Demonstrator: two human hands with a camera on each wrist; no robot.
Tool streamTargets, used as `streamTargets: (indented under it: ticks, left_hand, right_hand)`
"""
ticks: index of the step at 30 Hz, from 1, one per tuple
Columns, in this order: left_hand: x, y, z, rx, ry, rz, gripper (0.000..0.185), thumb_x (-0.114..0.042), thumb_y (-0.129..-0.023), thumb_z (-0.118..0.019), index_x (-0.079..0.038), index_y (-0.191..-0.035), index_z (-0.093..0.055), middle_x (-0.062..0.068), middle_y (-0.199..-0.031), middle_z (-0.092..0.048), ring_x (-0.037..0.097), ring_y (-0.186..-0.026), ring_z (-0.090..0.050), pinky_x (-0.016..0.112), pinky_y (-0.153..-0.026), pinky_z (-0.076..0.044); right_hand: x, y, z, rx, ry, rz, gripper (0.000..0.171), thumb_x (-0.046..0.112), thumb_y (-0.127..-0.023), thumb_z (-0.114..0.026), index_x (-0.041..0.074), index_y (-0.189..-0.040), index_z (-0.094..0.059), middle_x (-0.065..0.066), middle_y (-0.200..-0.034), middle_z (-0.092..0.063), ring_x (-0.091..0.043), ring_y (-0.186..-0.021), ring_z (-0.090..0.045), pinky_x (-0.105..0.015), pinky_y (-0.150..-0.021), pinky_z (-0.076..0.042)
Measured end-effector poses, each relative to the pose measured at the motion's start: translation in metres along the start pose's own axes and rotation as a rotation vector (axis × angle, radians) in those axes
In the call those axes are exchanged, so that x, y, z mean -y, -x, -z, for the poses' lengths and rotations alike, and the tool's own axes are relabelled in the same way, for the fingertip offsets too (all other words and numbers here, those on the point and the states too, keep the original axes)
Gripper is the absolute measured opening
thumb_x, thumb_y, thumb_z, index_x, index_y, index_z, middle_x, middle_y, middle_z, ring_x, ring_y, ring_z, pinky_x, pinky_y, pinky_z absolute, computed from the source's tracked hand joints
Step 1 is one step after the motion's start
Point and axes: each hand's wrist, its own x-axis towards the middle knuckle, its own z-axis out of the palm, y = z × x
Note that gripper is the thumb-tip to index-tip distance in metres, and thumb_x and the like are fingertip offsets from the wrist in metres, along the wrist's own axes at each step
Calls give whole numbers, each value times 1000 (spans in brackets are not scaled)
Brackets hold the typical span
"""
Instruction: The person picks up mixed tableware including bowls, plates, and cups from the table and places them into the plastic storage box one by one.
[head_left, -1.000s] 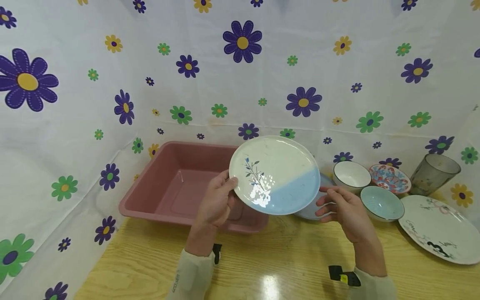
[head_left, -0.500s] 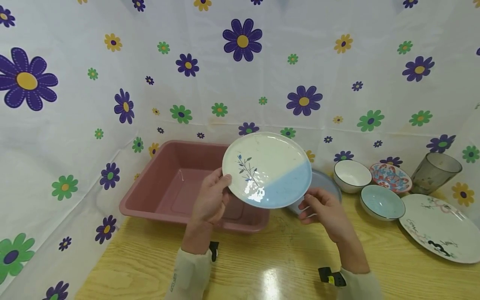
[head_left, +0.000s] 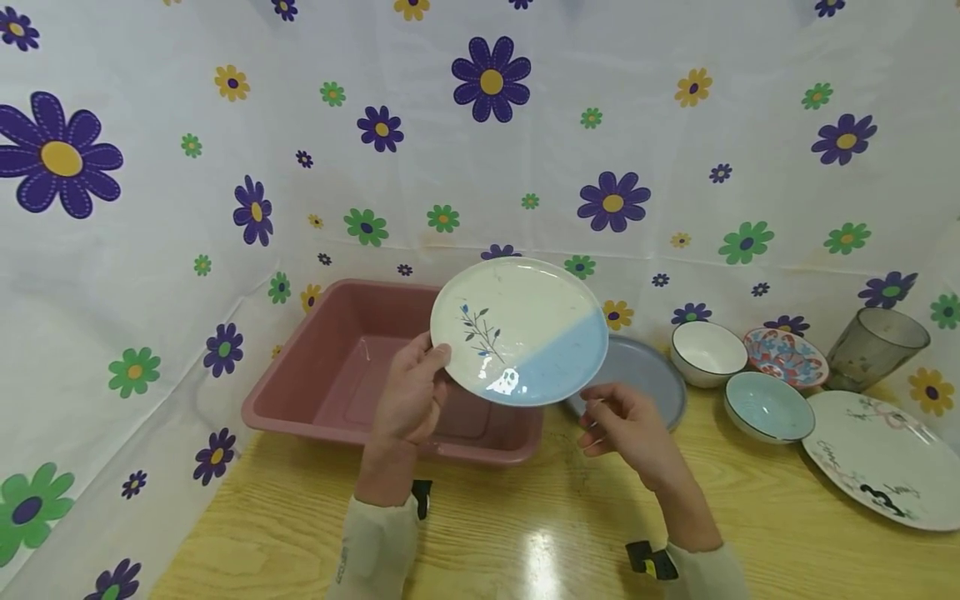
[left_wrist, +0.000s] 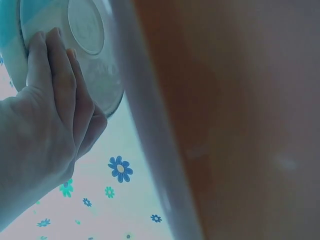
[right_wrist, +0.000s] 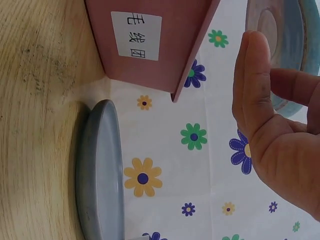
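Note:
My left hand (head_left: 411,390) grips the left rim of a round cream-and-blue plate (head_left: 517,325) with a small painted branch. The plate is held tilted above the right part of a pink plastic basin (head_left: 300,417). In the left wrist view, fingers (left_wrist: 62,80) lie straight against the plate's underside. My right hand (head_left: 630,433) is just off the plate's lower right edge, its fingers loosely bent and holding nothing. Behind that hand, a grey-blue plate (head_left: 652,379) lies on the table, partly covered by the held plate in the head view.
To the right stand a white bowl (head_left: 708,350), a red-and-blue patterned bowl (head_left: 783,357), a light teal bowl (head_left: 768,407) and a grey glass cup (head_left: 873,350). A large white decorated plate (head_left: 885,458) lies at the far right. A flowered cloth hangs behind the wooden table (head_left: 480,533).
The held plate has moved left and slightly up with my left hand, further over the basin. My right hand has followed leftward, and more of the grey-blue plate shows.

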Motion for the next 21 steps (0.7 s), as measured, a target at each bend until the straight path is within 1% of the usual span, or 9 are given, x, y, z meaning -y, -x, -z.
streamTargets:
  ticks: [1, 4, 5, 10, 11, 12, 15, 17, 21]
  left_hand:
    - [-1, 0, 1, 6, 6, -5, 45, -7, -107, -31, 10, -149, -27, 23, -143, -44, 22, -121, -53, 25, -96, -50]
    - [-3, 1, 3, 2, 23, -13, 46, -7, -107, -31, 10, -150, -26, 22, -146, -41, 25, -127, -48, 25, -98, -48]
    - [-4, 1, 4, -4, 22, -14, 46, -7, -107, -31, 10, -150, -26, 22, -146, -41, 24, -126, -48, 21, -95, -49]
    - [-8, 2, 9, -18, 25, -17, 45, -8, -108, -30, 9, -150, -27, 21, -146, -40, 19, -119, -49, 19, -88, -50]
    - [-9, 2, 10, -20, 32, -17, 45, -8, -108, -30, 8, -150, -27, 21, -146, -40, 19, -118, -49, 19, -88, -50]
    - [-10, 1, 11, -17, 42, -20, 45, -8, -108, -30, 8, -150, -26, 21, -146, -39, 19, -120, -49, 22, -93, -50]
    - [-12, 1, 13, -34, 65, -21, 45, -8, -108, -29, 8, -150, -26, 20, -146, -39, 20, -122, -49, 24, -95, -50]
    - [-13, 1, 15, -41, 56, -29, 45, -9, -108, -29, 8, -150, -26, 20, -145, -39, 19, -120, -50, 26, -94, -51]
    - [-15, 2, 20, -64, 35, -38, 45, -9, -108, -29, 8, -150, -26, 20, -143, -40, 17, -113, -54, 28, -88, -53]
  right_hand:
    - [0, 0, -1, -1, -3, 2, 28, 4, -101, -47, -15, -122, -51, -21, -91, -62, -19, -68, -70, -36, -64, -60]
    - [-1, 0, -4, -5, -7, 4, 28, 3, -100, -49, -14, -122, -51, -17, -89, -62, -18, -67, -69, -35, -64, -60]
    - [-1, 0, -5, -3, -7, 7, 28, 3, -100, -50, -14, -122, -51, -17, -89, -61, -18, -67, -69, -35, -64, -60]
    - [3, 3, -11, -8, 13, 36, 27, 2, -100, -52, -14, -121, -52, -23, -93, -60, -18, -67, -69, -34, -64, -60]
    - [3, 3, -13, -15, 21, 41, 26, 2, -99, -52, -13, -121, -53, -22, -92, -60, -18, -67, -68, -34, -63, -60]
    - [4, 3, -14, -23, 30, 50, 26, 2, -99, -52, -13, -121, -53, -22, -92, -60, -18, -67, -68, -34, -63, -60]
    - [4, 4, -19, -47, 57, 66, 24, 1, -99, -53, -10, -120, -56, -22, -90, -61, -19, -66, -68, -35, -62, -60]
    - [3, 4, -23, -55, 73, 73, 24, 2, -99, -54, -9, -120, -56, -20, -89, -61, -21, -66, -68, -35, -61, -60]
    - [3, 4, -31, -47, 96, 84, 24, 3, -98, -56, -8, -120, -57, -18, -87, -61, -21, -65, -68, -35, -60, -59]
